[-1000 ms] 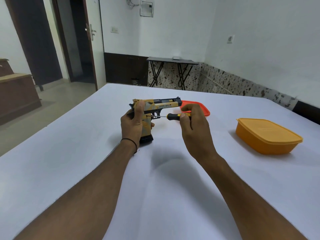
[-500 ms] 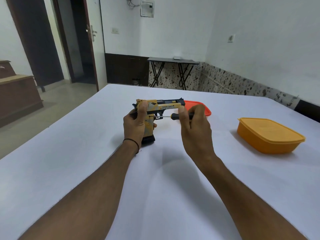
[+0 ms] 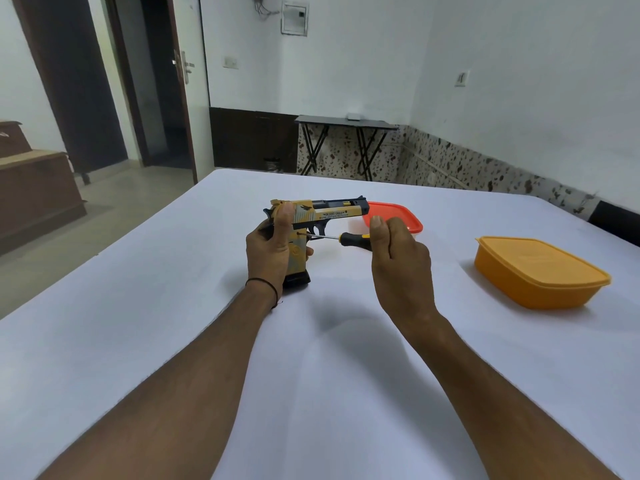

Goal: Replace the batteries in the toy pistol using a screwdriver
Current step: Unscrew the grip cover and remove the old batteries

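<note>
Toy pistol (image 3: 325, 216) held upright over white table (image 3: 138, 323), grip wrapped by left hand (image 3: 270, 251). Screwdriver (image 3: 349, 238) pinched by right hand (image 3: 398, 258) fingers, tip set at grip. Orange tray (image 3: 401, 220) partly hidden behind right hand; yellow lidded box (image 3: 540, 271) well apart, right. "DESERT EAGLE" printed on slide.

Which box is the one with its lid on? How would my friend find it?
Start at the big white table. Look to the right of the person's right hand. The yellow-orange box sits there alone, closed with a matching lid, unlike the open red tub behind the toy pistol.
</note>
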